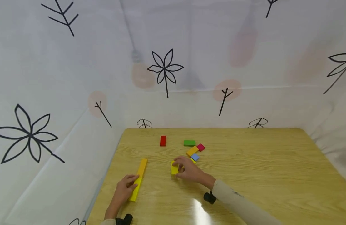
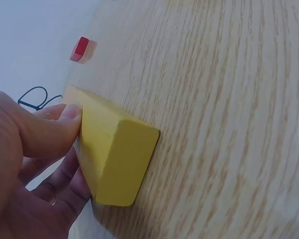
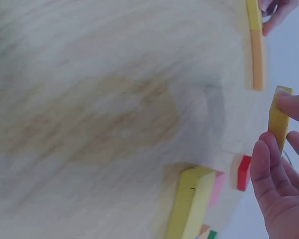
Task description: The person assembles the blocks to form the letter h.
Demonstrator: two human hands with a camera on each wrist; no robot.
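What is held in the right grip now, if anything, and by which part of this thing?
The right grip holds a yellow block, pinched near its two opposite ends between the thumb and fingers.

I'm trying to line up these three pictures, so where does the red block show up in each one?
Head: red block just left of and below the middle, left of the green block.
Left wrist: red block at the upper left, above the left hand.
Right wrist: red block in the lower right, just left of the right hand.
Shared landmark: the yellow block that the left hand holds, visible in all three.
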